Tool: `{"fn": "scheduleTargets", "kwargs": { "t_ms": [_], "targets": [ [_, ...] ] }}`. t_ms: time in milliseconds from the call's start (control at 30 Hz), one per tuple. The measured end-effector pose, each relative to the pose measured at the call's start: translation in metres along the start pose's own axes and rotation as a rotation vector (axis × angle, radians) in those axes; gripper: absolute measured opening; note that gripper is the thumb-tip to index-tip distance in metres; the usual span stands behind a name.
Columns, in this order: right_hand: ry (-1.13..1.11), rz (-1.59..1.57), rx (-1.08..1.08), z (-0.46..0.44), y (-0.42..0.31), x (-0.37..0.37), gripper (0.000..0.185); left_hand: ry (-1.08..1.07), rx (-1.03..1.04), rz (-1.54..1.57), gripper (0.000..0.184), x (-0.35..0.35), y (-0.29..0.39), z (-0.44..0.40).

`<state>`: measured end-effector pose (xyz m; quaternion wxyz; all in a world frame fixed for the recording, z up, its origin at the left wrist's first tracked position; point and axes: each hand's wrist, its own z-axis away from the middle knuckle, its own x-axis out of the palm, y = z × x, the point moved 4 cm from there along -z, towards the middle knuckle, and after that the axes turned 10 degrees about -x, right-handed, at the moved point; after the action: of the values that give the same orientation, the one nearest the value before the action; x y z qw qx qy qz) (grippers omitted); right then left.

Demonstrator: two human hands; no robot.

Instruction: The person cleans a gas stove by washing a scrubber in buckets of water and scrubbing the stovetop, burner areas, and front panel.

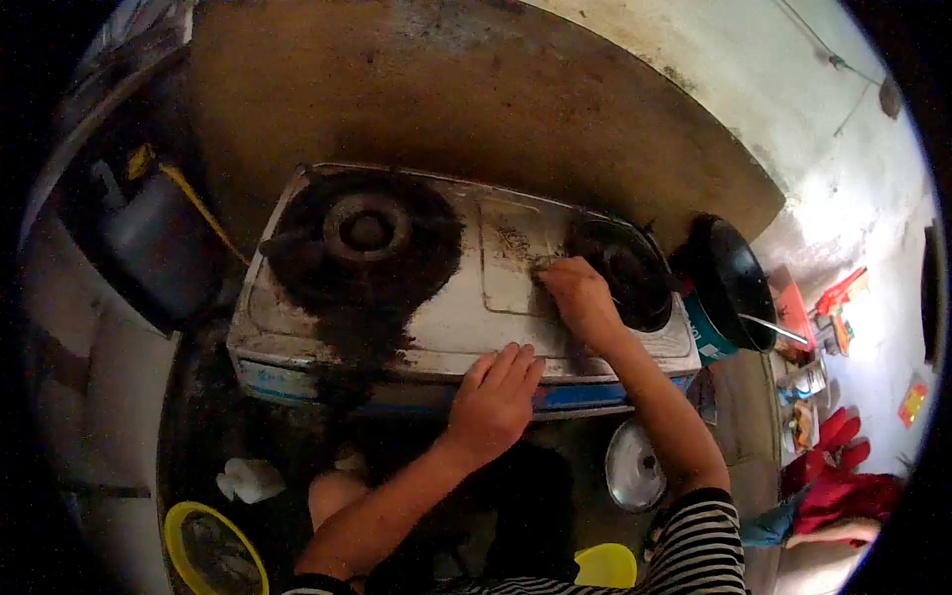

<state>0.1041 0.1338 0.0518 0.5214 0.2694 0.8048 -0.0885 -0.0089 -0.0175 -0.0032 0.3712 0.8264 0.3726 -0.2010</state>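
A two-burner gas stove (446, 337) with a white, badly stained top lies in front of me. My left hand (496, 397) rests flat on its front edge, fingers stretched out and holding nothing. Toward the right, my right hand (583, 300) is closed, its fingertips pressed down on the panel beside the right burner (630, 273); a small dark thing shows at the fingertips, too hidden to name. Brown grime marks the panel just beyond those fingers. Thick black soot surrounds the left burner (367, 230) and runs down to the front edge.
A black pan (729, 278) leans at the stove's right, over a teal container (712, 332). Below are a metal lid (635, 466), a yellow basin (605, 566) and a yellow-rimmed basket (178, 531). A dark jug-like container (164, 243) stands left; a brown board (476, 89) rises behind.
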Motion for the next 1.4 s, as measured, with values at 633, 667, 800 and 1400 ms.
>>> {"fn": "scheduleTargets", "kwargs": {
  "t_ms": [633,667,800,1400],
  "targets": [
    [-0.224,-0.006,-0.035,-0.046,-0.019,0.036,0.026,-0.015,0.025,0.068,0.043,-0.001,0.004,0.001],
    [-0.237,-0.057,-0.039,-0.035,-0.03,0.025,0.026,-0.001,0.038,0.059,0.043,0.001,0.003,0.002],
    [-0.221,0.001,-0.197,-0.02,-0.065,0.001,0.028,-0.044,0.045,0.035,0.046,0.003,0.0,0.01],
    [-0.263,0.058,-0.087,-0.072,-0.022,0.034,0.029,-0.03,0.048,0.013,0.044,-0.002,-0.004,0.01]
  ]
}}
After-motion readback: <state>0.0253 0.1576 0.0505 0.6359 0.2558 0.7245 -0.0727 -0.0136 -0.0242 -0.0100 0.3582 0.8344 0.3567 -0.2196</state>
